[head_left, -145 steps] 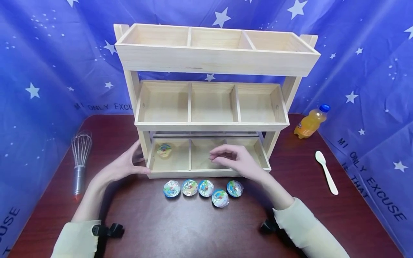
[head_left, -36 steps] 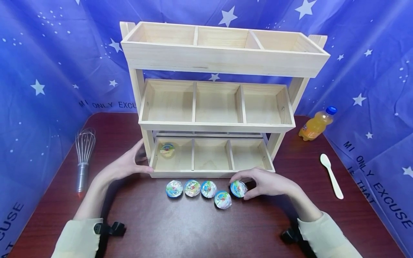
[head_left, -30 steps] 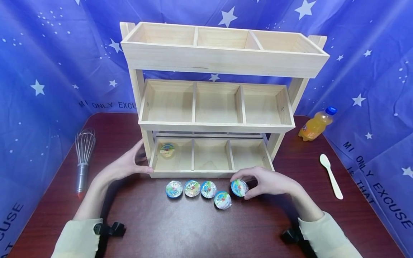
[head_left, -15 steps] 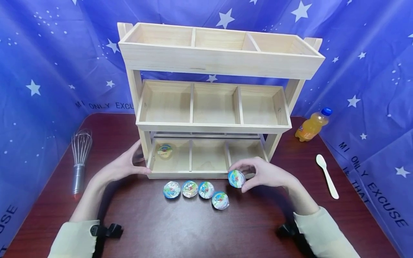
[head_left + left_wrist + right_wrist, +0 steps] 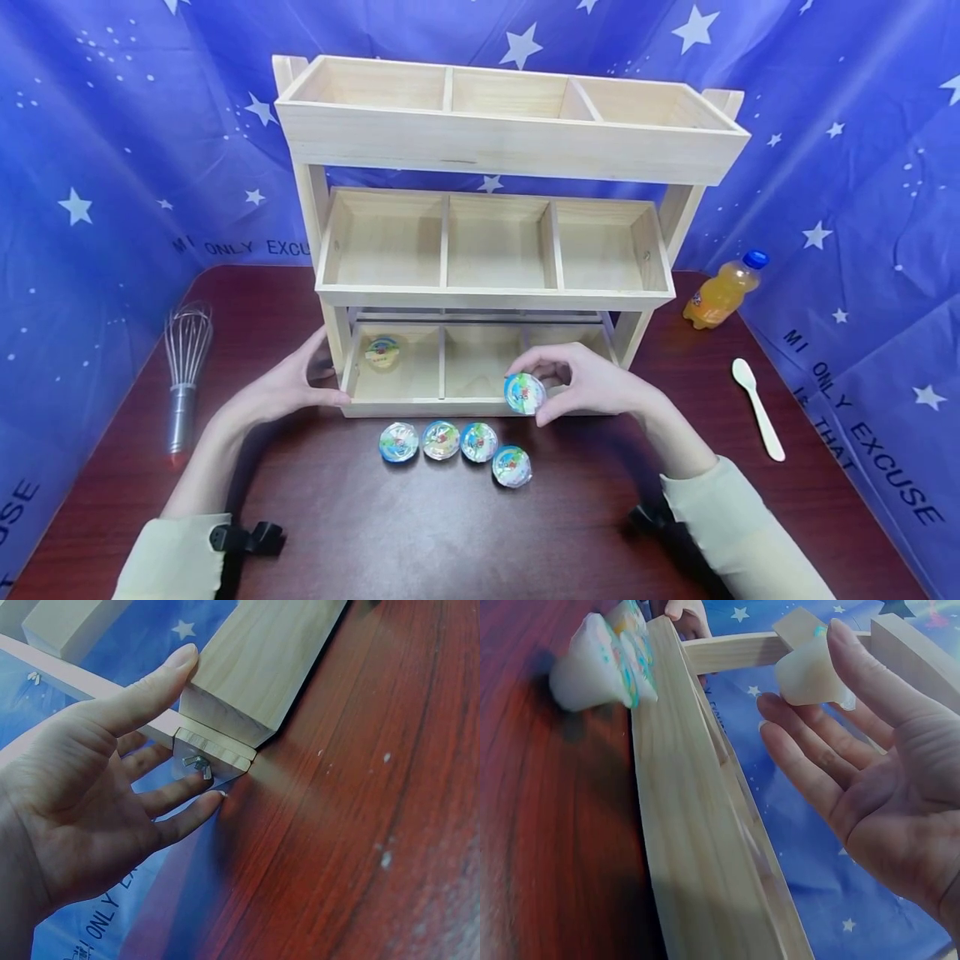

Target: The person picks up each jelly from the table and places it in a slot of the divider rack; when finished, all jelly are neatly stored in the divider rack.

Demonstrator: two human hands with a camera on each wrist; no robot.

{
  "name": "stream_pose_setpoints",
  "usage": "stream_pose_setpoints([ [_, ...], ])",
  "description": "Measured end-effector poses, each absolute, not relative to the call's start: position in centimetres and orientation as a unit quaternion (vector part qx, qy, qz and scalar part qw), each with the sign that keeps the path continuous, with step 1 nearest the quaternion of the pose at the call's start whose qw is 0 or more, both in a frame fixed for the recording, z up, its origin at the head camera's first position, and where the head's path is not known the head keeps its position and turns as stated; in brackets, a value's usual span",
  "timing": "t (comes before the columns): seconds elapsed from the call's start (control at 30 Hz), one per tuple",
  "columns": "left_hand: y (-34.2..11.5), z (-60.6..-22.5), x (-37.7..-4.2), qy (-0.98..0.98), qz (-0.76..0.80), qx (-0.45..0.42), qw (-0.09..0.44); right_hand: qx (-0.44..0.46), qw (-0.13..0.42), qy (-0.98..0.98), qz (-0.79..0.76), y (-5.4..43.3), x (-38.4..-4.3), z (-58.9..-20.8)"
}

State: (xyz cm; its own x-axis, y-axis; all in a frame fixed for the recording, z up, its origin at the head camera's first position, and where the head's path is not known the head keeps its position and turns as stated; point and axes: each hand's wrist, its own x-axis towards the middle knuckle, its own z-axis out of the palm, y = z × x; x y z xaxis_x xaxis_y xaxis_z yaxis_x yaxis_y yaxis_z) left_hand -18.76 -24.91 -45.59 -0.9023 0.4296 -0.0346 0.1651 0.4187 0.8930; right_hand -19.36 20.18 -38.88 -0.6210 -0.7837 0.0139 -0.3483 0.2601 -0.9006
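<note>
My right hand (image 5: 588,379) pinches a small jelly cup (image 5: 524,393) with a printed foil lid between thumb and fingers. It is held above the front edge of the bottom tray, by the middle compartment; the right wrist view shows the whitish cup (image 5: 808,673) off the table. My left hand (image 5: 288,385) rests at the lower left corner of the wooden rack (image 5: 480,296). There the thumb touches the tray (image 5: 255,664) and the fairly straight fingers reach beside the foot with a wing nut. Another jelly cup (image 5: 382,352) lies in the bottom left compartment.
Several jelly cups, among them a leftmost cup (image 5: 399,442) and a nearer cup (image 5: 512,467), stand on the table before the rack. A whisk (image 5: 183,375) lies at left. An orange drink bottle (image 5: 722,293) and a white spoon (image 5: 757,408) lie at right.
The right hand took hold of the rightmost jelly cup on the table, lifted it and carried it left toward the bottom tray. My left hand stays at the rack's corner.
</note>
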Motion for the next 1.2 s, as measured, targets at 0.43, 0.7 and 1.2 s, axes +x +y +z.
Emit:
stream_pose_setpoints([
  [0.43,-24.8,-45.5,-18.6,0.843,0.493,0.172,0.127,-0.365,0.242,0.762,-0.478,16.9,-20.0,-37.6],
  [0.7,-24.8,-45.5,-18.7,0.839,0.499,0.178,0.126,-0.371,0.258,0.753,-0.478,15.2,-20.4,-36.8],
  [1.2,-24.7,-45.6,-18.9,0.845,0.488,0.176,0.128,-0.407,0.298,0.722,-0.474,12.4,-21.5,-36.0],
])
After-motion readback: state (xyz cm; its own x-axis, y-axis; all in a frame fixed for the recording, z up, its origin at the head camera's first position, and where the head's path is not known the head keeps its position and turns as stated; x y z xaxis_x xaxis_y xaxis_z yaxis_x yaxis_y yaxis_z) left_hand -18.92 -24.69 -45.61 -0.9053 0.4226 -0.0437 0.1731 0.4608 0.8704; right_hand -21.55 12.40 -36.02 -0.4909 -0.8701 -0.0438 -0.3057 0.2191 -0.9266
